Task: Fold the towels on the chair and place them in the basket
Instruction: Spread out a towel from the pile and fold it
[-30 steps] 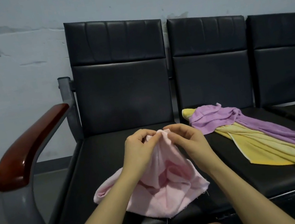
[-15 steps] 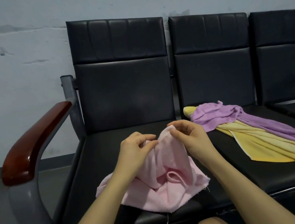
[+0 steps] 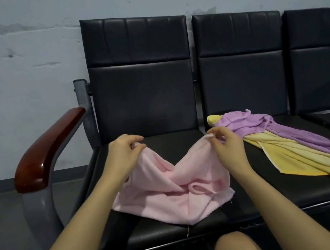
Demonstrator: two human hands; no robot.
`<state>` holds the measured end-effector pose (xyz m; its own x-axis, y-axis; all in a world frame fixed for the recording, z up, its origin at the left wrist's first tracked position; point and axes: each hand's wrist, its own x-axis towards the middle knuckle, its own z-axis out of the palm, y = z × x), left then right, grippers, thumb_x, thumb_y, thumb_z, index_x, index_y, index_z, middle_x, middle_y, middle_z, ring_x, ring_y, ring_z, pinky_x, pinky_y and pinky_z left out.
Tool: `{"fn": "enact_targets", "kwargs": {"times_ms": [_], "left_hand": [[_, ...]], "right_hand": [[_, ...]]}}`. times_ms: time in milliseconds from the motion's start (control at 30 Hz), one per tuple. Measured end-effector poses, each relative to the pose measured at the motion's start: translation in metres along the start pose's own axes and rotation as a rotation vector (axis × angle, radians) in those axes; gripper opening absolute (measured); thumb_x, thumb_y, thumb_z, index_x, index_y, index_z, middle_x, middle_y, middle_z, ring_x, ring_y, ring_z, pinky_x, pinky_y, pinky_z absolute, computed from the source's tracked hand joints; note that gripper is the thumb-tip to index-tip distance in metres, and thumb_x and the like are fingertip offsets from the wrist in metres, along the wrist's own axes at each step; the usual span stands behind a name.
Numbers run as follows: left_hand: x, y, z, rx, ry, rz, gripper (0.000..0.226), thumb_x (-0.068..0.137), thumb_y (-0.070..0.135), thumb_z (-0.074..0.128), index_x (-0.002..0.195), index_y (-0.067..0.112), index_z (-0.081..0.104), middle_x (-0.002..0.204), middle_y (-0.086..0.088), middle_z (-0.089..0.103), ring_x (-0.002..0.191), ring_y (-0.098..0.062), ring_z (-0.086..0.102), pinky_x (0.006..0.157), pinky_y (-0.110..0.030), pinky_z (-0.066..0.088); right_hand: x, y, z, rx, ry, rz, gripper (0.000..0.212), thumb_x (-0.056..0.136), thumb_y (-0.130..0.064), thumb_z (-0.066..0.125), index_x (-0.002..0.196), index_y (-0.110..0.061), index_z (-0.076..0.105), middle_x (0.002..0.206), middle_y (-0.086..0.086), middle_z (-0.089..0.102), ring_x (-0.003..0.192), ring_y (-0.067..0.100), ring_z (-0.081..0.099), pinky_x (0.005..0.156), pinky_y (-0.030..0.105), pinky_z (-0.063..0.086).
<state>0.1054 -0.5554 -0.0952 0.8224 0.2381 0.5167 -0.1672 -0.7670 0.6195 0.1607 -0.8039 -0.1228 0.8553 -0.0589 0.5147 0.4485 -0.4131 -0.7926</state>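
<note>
Now the left hand (image 3: 124,156) and right hand (image 3: 226,145) each pinch a top corner of the pink towel (image 3: 172,194), apparently spreading it flat on the seat (image 3: 173,141) for folding. Purple towel (image 3: 292,128) and yellow towel (image 3: 293,157) wait at three o'clock.

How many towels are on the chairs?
3. The pink towel is held up by both hands on the left seat; the purple towel lies over the yellow towel beside it. More may hide underneath.
</note>
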Motion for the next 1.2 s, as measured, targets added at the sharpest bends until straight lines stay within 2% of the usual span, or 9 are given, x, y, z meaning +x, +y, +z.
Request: {"fn": "enact_targets", "kwargs": {"times_ms": [67, 133, 300, 433, 567, 733, 900, 1000, 1200], "left_hand": [[0.01, 0.001, -0.012, 0.043, 0.13, 0.069, 0.023, 0.087, 0.016, 0.066, 0.11, 0.011, 0.07, 0.106, -0.004, 0.066, 0.096, -0.018, 0.058, 0.086, -0.03, 0.047], [0.021, 0.005, -0.026, 0.071, 0.254, 0.076, 0.022, 0.087, 0.016, 0.067, 0.109, 0.011, 0.071, 0.105, -0.006, 0.068, 0.099, -0.023, 0.059, 0.088, -0.036, 0.048], [0.047, 0.018, -0.059, -0.004, 0.39, 0.007, 0.027, 0.091, 0.014, 0.061, 0.116, 0.004, 0.066, 0.116, -0.013, 0.065, 0.107, -0.029, 0.059, 0.093, -0.031, 0.043], [0.064, 0.027, -0.082, -0.013, 0.44, 0.027, 0.027, 0.093, 0.013, 0.058, 0.117, 0.001, 0.064, 0.116, -0.016, 0.063, 0.106, -0.031, 0.058, 0.091, -0.028, 0.039], [0.074, 0.038, -0.093, 0.008, 0.455, 0.046, 0.024, 0.095, 0.012, 0.056, 0.114, 0.001, 0.065, 0.115, -0.017, 0.06, 0.104, -0.032, 0.056, 0.086, -0.027, 0.037], [0.083, 0.05, -0.107, 0.134, 0.522, 0.055, 0.021, 0.095, 0.019, 0.055, 0.101, 0.003, 0.067, 0.107, -0.015, 0.062, 0.094, -0.032, 0.057, 0.072, -0.032, 0.036], [0.092, 0.054, -0.121, 0.061, 0.514, 0.149, 0.017, 0.091, 0.011, 0.061, 0.1, -0.001, 0.069, 0.103, -0.019, 0.064, 0.095, -0.032, 0.058, 0.08, -0.022, 0.034], [0.092, 0.051, -0.121, 0.092, 0.469, 0.199, 0.018, 0.091, 0.009, 0.061, 0.103, -0.003, 0.069, 0.103, -0.02, 0.064, 0.095, -0.033, 0.059, 0.082, -0.023, 0.035], [0.085, 0.035, -0.1, 0.129, 0.407, 0.031, 0.019, 0.097, 0.021, 0.053, 0.103, 0.007, 0.063, 0.1, -0.012, 0.064, 0.085, -0.026, 0.058, 0.069, -0.032, 0.042]], "right_hand": [[0.012, -0.01, -0.004, 0.123, 0.058, 0.065, 0.013, 0.098, -0.009, 0.049, 0.103, -0.016, 0.058, 0.09, -0.001, 0.063, 0.057, 0.008, 0.059, 0.049, 0.013, 0.044], [0.027, -0.023, -0.011, 0.246, 0.103, 0.126, 0.011, 0.1, -0.008, 0.045, 0.103, -0.015, 0.053, 0.089, 0.004, 0.062, 0.052, 0.015, 0.061, 0.042, 0.018, 0.043], [0.058, -0.06, -0.031, 0.357, 0.241, 0.104, 0.015, 0.099, -0.001, 0.041, 0.108, -0.009, 0.051, 0.089, 0.004, 0.059, 0.063, 0.011, 0.062, 0.053, 0.016, 0.052], [0.078, -0.085, -0.042, 0.394, 0.322, 0.063, 0.019, 0.096, 0.001, 0.043, 0.107, -0.01, 0.054, 0.088, 0.002, 0.061, 0.058, 0.002, 0.061, 0.06, 0.015, 0.052], [0.085, -0.1, -0.045, 0.403, 0.347, 0.016, 0.016, 0.095, -0.001, 0.048, 0.102, -0.009, 0.061, 0.083, 0.004, 0.064, 0.054, 0.0, 0.061, 0.062, 0.019, 0.054], [0.085, -0.113, -0.048, 0.417, 0.399, 0.0, 0.018, 0.099, -0.004, 0.044, 0.099, -0.008, 0.061, 0.084, 0.005, 0.063, 0.054, 0.015, 0.066, 0.045, 0.019, 0.051], [0.098, -0.127, -0.057, 0.409, 0.463, -0.045, 0.016, 0.1, -0.006, 0.041, 0.097, -0.01, 0.056, 0.087, 0.008, 0.061, 0.061, 0.021, 0.067, 0.042, 0.02, 0.049], [0.1, -0.123, -0.056, 0.395, 0.467, -0.016, 0.014, 0.1, -0.007, 0.042, 0.1, -0.008, 0.056, 0.088, 0.009, 0.061, 0.061, 0.02, 0.065, 0.043, 0.019, 0.05], [0.096, -0.093, -0.048, 0.277, 0.445, 0.033, 0.013, 0.099, -0.008, 0.045, 0.103, -0.011, 0.057, 0.095, 0.011, 0.063, 0.065, 0.015, 0.063, 0.048, 0.014, 0.051]]}}
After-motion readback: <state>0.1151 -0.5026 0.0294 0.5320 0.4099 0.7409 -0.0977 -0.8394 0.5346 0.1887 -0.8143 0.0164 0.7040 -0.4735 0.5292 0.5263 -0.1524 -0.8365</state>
